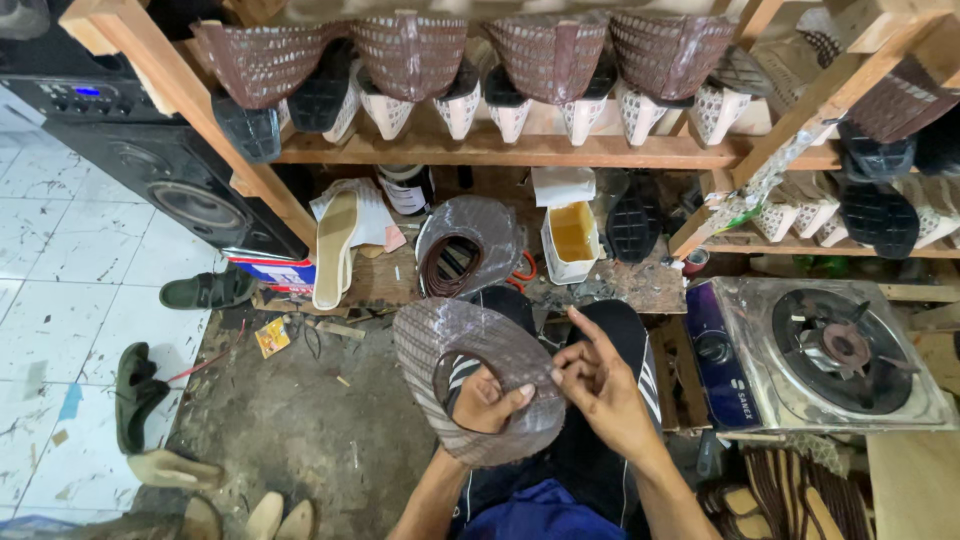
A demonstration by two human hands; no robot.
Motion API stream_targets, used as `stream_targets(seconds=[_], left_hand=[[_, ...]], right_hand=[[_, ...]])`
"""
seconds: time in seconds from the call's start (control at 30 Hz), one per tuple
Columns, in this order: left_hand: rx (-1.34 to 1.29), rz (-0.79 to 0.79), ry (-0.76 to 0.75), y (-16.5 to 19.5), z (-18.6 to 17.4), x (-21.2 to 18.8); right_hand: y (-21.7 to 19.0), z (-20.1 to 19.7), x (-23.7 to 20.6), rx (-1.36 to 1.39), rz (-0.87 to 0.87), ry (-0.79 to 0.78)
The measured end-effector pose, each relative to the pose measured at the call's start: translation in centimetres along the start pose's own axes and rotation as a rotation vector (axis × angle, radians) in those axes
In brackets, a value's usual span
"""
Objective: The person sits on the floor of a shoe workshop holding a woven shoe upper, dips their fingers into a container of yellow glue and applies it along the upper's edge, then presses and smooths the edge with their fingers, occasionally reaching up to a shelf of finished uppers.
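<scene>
While both hands work at lower centre of the frame, I see the left hand (487, 402) reaching up through the opening of a brown curved shoe upper (440, 345), fingers closed on its inner edge. Right hand (600, 385) pinches the outer rim. A gas stove (820, 350) sits at right.

Dirty concrete floor (300, 420) left of hands (560, 390), white tiles (60, 250) farther left. On floor: green sandals (205, 290) and (135, 395), tan shoe lasts (175, 470), yellow scrap (272, 336). Low wooden board (380, 275) just beyond hands: pale insole (335, 245), brown cut upper (470, 240), white glue tub (572, 238). Wooden shelf (520, 150) above, carrying lasted brown shoes (410, 55). Gas stove (830, 350) right of hands.
</scene>
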State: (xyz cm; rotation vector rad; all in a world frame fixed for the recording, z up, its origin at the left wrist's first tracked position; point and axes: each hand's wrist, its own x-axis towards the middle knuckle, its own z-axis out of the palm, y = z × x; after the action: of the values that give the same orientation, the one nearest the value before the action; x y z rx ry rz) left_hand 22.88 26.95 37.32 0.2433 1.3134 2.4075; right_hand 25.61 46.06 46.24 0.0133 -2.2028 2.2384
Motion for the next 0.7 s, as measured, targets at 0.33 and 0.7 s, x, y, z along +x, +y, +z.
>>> stream_targets(seconds=[0.33, 0.7], left_hand=[[0.089, 0.186, 0.175, 1.2, -3.3, -1.0], [0.101, 0.188, 0.175, 1.7, -4.1, -0.6]], right_hand=[[2.2, -5.7, 10.0, -0.751, -0.306, 0.292], [5.6, -6.4, 17.6, -1.409, -0.500, 0.012]])
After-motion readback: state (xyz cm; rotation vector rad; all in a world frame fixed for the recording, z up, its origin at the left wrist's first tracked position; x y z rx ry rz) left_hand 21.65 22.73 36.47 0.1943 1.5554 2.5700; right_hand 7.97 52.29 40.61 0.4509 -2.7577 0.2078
